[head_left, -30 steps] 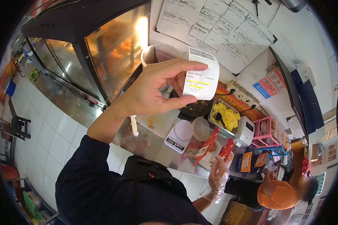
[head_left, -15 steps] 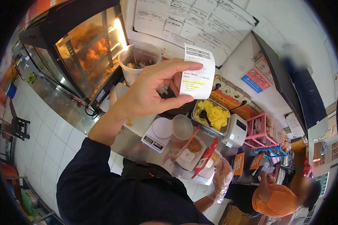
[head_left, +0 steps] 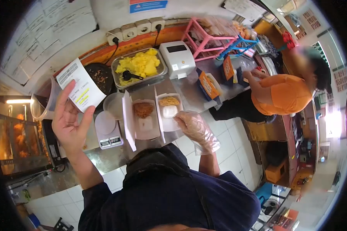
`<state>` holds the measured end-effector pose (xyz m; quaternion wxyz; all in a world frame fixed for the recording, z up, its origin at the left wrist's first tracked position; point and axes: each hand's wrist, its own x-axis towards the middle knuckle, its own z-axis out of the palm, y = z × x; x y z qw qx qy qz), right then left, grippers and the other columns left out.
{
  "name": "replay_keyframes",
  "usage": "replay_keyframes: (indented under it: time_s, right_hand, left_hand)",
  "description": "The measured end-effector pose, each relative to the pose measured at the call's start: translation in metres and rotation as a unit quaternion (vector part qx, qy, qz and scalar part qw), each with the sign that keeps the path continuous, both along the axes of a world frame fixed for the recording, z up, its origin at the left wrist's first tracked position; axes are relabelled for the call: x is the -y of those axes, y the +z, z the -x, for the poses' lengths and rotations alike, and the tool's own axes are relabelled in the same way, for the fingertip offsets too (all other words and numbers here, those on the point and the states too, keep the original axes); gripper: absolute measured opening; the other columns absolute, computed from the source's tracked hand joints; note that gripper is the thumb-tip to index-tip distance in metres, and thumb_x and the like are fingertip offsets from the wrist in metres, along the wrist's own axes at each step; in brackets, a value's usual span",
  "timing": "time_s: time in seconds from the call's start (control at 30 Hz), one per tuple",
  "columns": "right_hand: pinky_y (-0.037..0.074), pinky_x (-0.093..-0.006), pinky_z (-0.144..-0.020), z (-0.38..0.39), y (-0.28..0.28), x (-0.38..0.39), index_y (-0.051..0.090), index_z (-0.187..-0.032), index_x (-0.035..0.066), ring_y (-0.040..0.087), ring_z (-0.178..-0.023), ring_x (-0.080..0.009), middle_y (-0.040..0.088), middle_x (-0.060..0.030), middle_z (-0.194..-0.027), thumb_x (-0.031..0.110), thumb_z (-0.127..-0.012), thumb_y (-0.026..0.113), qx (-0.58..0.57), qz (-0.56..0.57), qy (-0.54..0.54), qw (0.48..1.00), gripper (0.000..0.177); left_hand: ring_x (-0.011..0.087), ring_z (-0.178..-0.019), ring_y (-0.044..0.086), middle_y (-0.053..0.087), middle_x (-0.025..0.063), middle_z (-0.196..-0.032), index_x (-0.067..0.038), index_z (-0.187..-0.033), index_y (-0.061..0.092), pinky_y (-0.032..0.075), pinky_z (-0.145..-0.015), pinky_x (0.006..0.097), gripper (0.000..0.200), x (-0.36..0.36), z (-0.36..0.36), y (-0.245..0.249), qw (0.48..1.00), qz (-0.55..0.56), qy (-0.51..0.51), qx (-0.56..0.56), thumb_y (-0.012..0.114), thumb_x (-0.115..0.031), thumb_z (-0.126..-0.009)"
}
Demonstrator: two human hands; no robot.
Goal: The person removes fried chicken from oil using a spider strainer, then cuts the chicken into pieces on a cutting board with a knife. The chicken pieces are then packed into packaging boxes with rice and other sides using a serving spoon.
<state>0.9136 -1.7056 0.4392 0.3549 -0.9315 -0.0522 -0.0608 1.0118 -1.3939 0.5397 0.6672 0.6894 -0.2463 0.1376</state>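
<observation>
My bare left hand is closed on a printed paper receipt, pinched between thumb and fingers above the counter. Yellow highlighting marks some of its lines. My right hand, in a clear plastic glove, has its fingers curled together at the right edge of an open takeaway box. Whatever they may hold is hidden. In that box lie a piece of fried chicken and a white block of rice. The open box beside it contains darker fried chicken and rice.
Behind the boxes stand a metal tray of yellow food with a black spoon and a white machine. A kitchen scale and clear tub are left. Orange-and-black boxes and a person in orange are right.
My view has swung right and down toward the counter. The receipt, still in my left hand, now appears lower and farther left. My gloved right hand is now at the right box.
</observation>
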Motion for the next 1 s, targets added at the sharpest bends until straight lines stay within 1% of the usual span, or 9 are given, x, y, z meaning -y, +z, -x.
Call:
replay_keyframes:
  time_s: [0.3,0.43,0.53,0.6,0.63,0.8,0.87,0.9,1.0]
  right_hand:
    - [0.048,-0.0449,-0.063,0.032,-0.001,0.001,0.06,-0.08,0.0,0.061,-0.07,-0.0389,0.061,-0.0202,-0.073,0.017,-0.084,0.062,-0.05,-0.022,-0.09,0.994,0.017]
    - [0.047,-0.0456,-0.062,0.047,-0.001,0.0,0.058,-0.082,0.002,0.06,-0.069,-0.0383,0.06,-0.0205,-0.072,0.02,-0.088,0.058,-0.093,0.021,-0.125,0.988,0.02]
    - [0.046,-0.0493,-0.063,0.056,-0.017,0.002,0.055,-0.084,0.001,0.059,-0.069,-0.041,0.059,-0.0222,-0.071,0.022,-0.091,0.051,-0.089,0.056,-0.123,0.987,0.023]
    - [0.046,-0.0495,-0.065,0.061,-0.031,0.014,0.055,-0.085,0.0,0.059,-0.072,-0.0412,0.059,-0.0232,-0.074,0.024,-0.093,0.047,-0.042,0.025,-0.099,0.994,0.026]
    - [0.046,-0.0498,-0.068,0.062,-0.032,0.018,0.055,-0.087,0.0,0.059,-0.077,-0.0409,0.058,-0.0237,-0.078,0.025,-0.094,0.044,-0.126,0.033,-0.112,0.985,0.029]
    - [0.046,-0.0501,-0.07,0.059,-0.048,0.058,0.056,-0.089,0.001,0.058,-0.079,-0.0421,0.059,-0.0236,-0.082,0.027,-0.094,0.043,-0.155,0.052,-0.101,0.981,0.03]
    - [0.047,-0.0432,-0.069,0.06,-0.074,0.085,0.054,-0.091,0.0,0.058,-0.079,-0.0356,0.055,-0.0192,-0.084,0.016,-0.09,0.048,-0.108,0.139,-0.051,0.983,0.018]
    - [0.048,-0.0408,-0.064,0.061,-0.086,0.097,0.055,-0.09,0.0,0.058,-0.072,-0.0316,0.053,-0.0161,-0.081,0.013,-0.085,0.051,-0.087,0.146,-0.08,0.982,0.014]
    - [0.047,-0.041,-0.061,0.059,-0.103,0.147,0.054,-0.089,0.0,0.058,-0.071,-0.0319,0.053,-0.016,-0.081,0.013,-0.085,0.051,-0.073,0.205,-0.051,0.975,0.014]
  left_hand:
    - [0.0191,-0.108,0.058,0.058,0.0157,-0.12,0.002,-0.134,0.041,0.047,-0.09,0.0296,0.063,0.041,0.004,-0.039,0.987,0.012,-0.106,-0.12,0.065,0.013,-0.077]
    - [0.0188,-0.106,0.058,0.057,0.0145,-0.118,0.002,-0.134,0.04,0.047,-0.09,0.0299,0.061,0.052,0.007,-0.064,0.975,0.031,-0.127,-0.182,0.063,0.011,-0.079]
    - [0.0186,-0.105,0.058,0.057,0.0141,-0.117,0.002,-0.134,0.04,0.047,-0.09,0.0298,0.06,0.062,0.019,-0.081,0.968,0.026,-0.127,-0.215,0.063,0.01,-0.079]
    - [0.0188,-0.105,0.058,0.056,0.0137,-0.117,0.002,-0.134,0.039,0.047,-0.09,0.0297,0.06,0.075,0.03,-0.09,0.961,0.041,-0.153,-0.228,0.062,0.01,-0.079]
    - [0.0191,-0.105,0.058,0.056,0.0138,-0.118,0.001,-0.135,0.039,0.048,-0.09,0.0298,0.061,0.08,0.037,-0.09,0.953,0.032,-0.163,-0.252,0.062,0.011,-0.079]
    - [0.0206,-0.111,0.054,0.051,0.0163,-0.123,-0.001,-0.138,0.034,0.046,-0.094,0.0316,0.065,0.124,0.059,-0.089,0.934,0.025,-0.237,-0.265,0.059,0.012,-0.079]
    - [0.0207,-0.111,0.054,0.051,0.0167,-0.124,-0.001,-0.139,0.033,0.046,-0.094,0.0313,0.066,0.146,0.058,-0.091,0.933,0.019,-0.234,-0.274,0.059,0.013,-0.079]
    - [0.0207,-0.111,0.054,0.051,0.0171,-0.125,-0.002,-0.139,0.033,0.046,-0.094,0.0313,0.066,0.158,0.056,-0.089,0.934,0.024,-0.233,-0.271,0.059,0.013,-0.08]
    - [0.0206,-0.111,0.054,0.051,0.0181,-0.125,-0.002,-0.139,0.033,0.046,-0.094,0.0308,0.066,0.2,0.049,-0.088,0.938,0.017,-0.226,-0.264,0.059,0.012,-0.08]
